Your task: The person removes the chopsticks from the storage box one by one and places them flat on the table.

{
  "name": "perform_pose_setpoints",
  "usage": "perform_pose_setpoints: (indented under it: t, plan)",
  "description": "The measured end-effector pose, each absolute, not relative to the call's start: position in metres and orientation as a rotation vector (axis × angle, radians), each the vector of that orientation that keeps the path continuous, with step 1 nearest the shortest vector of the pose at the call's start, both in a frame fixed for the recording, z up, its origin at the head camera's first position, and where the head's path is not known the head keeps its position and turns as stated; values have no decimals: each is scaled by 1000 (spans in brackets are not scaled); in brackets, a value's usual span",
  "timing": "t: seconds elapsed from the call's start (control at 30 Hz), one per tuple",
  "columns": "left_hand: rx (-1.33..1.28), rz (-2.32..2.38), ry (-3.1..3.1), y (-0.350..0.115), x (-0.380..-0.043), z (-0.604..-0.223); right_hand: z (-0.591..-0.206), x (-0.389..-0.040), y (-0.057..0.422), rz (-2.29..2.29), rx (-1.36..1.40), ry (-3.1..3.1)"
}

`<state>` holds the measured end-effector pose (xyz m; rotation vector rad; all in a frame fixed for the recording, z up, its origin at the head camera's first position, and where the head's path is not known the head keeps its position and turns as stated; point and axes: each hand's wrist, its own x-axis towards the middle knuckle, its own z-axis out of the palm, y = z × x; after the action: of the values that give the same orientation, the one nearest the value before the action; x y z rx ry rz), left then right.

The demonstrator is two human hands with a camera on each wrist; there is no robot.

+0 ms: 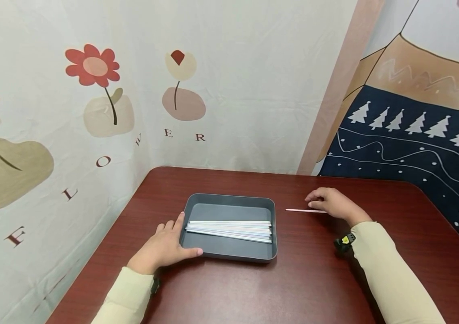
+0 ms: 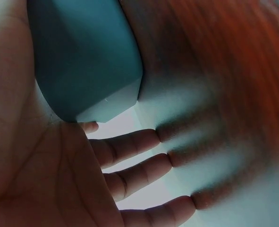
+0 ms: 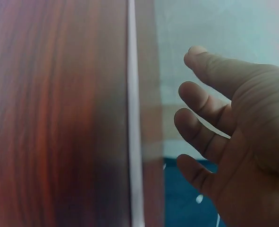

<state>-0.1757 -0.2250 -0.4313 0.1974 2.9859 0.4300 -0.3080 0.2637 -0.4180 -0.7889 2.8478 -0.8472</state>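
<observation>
A dark grey rectangular tray (image 1: 229,258) stands on the table with a bundle of thin, pale straw-like sticks (image 1: 229,230) lying across it. My left hand (image 1: 166,246) rests at the tray's left end, thumb at the near rim and fingers spread along the outer side. In the left wrist view the tray's corner (image 2: 92,56) sits against the palm, and the fingers are fairly straight. To the tray's right lies a single pale pink straw-like stick (image 1: 304,210). My right hand (image 1: 336,204) hovers at its right end, fingers loosely bent and apart from the stick (image 3: 134,113) in the right wrist view.
The reddish-brown wooden table (image 1: 229,292) has rounded far corners. Behind it hangs a pale curtain (image 1: 253,90) printed with flowers and letters, and a dark blue tree-patterned cloth (image 1: 395,148) hangs at the right.
</observation>
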Motion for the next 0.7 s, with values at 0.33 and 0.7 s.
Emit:
perform_pose_setpoints:
  t: [0.33,0.7]
  plan:
    - [198,442,2997,-227,-176,-432,-398,-307,221,-946,-824,2789]
    - [200,442,3001,-226,-176,-433,-385,-308,158,-1034,-923,2700]
